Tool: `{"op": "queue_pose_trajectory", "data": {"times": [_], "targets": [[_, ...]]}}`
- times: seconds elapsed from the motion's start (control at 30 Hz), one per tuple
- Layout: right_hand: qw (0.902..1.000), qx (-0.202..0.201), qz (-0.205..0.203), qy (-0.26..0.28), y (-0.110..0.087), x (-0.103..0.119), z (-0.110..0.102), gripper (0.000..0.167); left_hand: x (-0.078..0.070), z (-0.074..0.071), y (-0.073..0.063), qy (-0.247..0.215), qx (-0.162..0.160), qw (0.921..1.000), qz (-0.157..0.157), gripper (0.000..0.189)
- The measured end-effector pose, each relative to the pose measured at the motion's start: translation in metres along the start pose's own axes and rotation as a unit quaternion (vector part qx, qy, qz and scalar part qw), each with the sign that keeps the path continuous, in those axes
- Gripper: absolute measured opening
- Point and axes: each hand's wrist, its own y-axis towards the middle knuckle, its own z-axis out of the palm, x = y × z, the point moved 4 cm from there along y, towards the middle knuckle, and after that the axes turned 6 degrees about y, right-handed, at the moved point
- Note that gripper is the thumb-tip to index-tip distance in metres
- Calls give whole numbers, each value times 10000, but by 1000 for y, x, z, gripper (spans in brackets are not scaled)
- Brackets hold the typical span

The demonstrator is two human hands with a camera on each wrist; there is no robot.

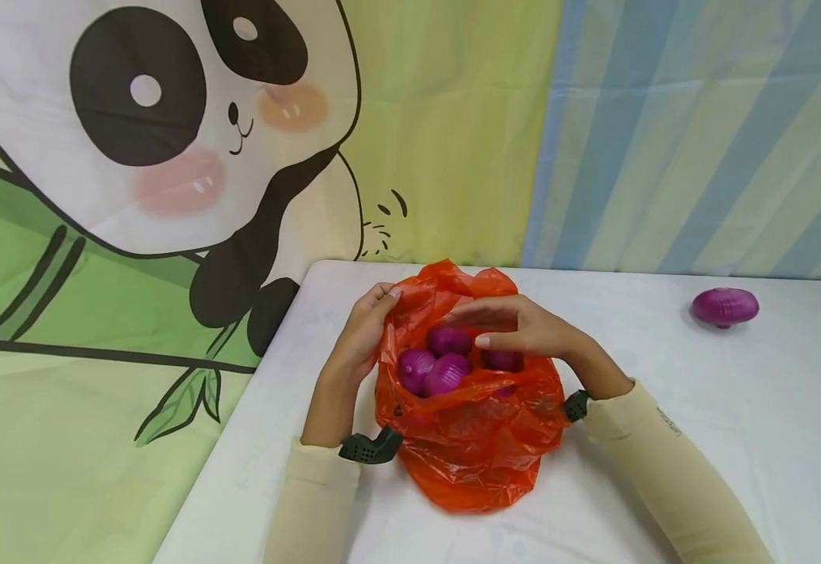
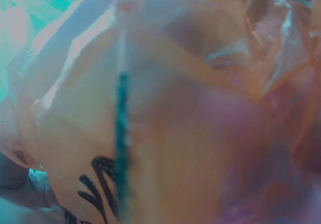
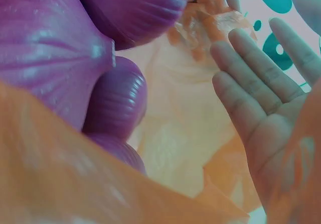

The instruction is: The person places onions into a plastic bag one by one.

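Observation:
A thin red plastic bag point(image 1: 477, 462) stands with its mouth spread, holding several shiny purple onions point(image 1: 447, 374). My left hand point(image 1: 363, 333) pinches the left side of its rim between thumb and fingers. Over the right part of the mouth is my right hand point(image 1: 530, 327), fingers extended and holding nothing. The right wrist view shows that palm point(image 3: 276, 133) apart from the onions point(image 3: 118, 101) inside. Blurred bag film point(image 2: 165, 133) fills most of the left wrist view.
Another purple onion point(image 1: 725, 306) lies on the white table point(image 1: 629, 329) at the far right. Behind the table hangs a cloth backdrop point(image 1: 453, 141) with a panda and stripes. Black wrist cameras point(image 1: 370, 447) sit close to the bag.

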Motion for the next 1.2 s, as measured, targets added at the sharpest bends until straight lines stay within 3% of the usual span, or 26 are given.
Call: {"op": "queue_pose_trajectory", "data": {"times": [0.37, 0.77, 1.2], "targets": [[9990, -358, -276, 21, -22, 12, -13, 40, -1, 2, 0, 15, 1, 10000, 37, 19], [9948, -967, 73, -303, -56, 16, -34, 43, 1, 3, 1, -54, 19, 10000, 0, 19], [9836, -1520, 400, -889, -91, 23, -59, 42, 2, 2, 1, -87, 35, 10000, -14, 19]]}}
